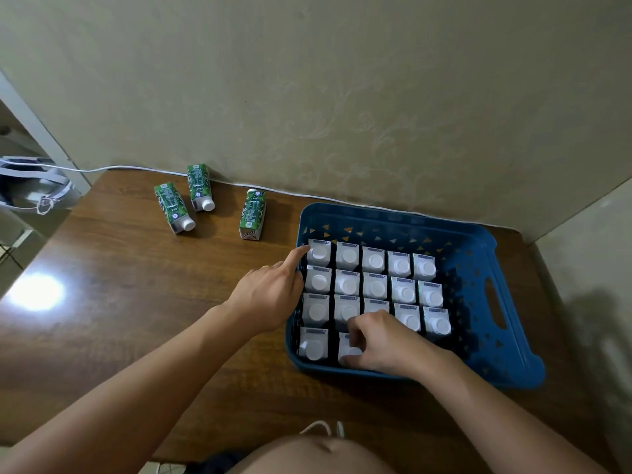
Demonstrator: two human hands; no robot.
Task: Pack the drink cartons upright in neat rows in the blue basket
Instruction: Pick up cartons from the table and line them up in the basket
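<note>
The blue basket [478, 241] stands on the wooden table [119, 285] near the wall. Inside, cartons stand upright w/ white caps up: three full rows of five, and a front row w/ only two so far. The right hand [383, 340] is curled around the second carton of the front row [346, 347]; thumb and fingers pinch its top. The left hand [270, 295] rests at the basket's left wall, its index finger straight and touching the back-left carton [319, 252]; the other fingers are loosely bent and hold nothing.

Three cartons are not packed yet. They lie on their sides on the table, left of the basket: the left one [172, 206], the middle one [200, 187] and the right one [253, 213].

Step in hand, as I judge: to seat the front-row carton. To do it well, push it straight down until the base is flat, then slide it close to its left neighbour so no gap stays, approx. in line w/ the column behind. Keep the cap on the same side as the others. The left hand can steady the left column meanwhile.
</note>
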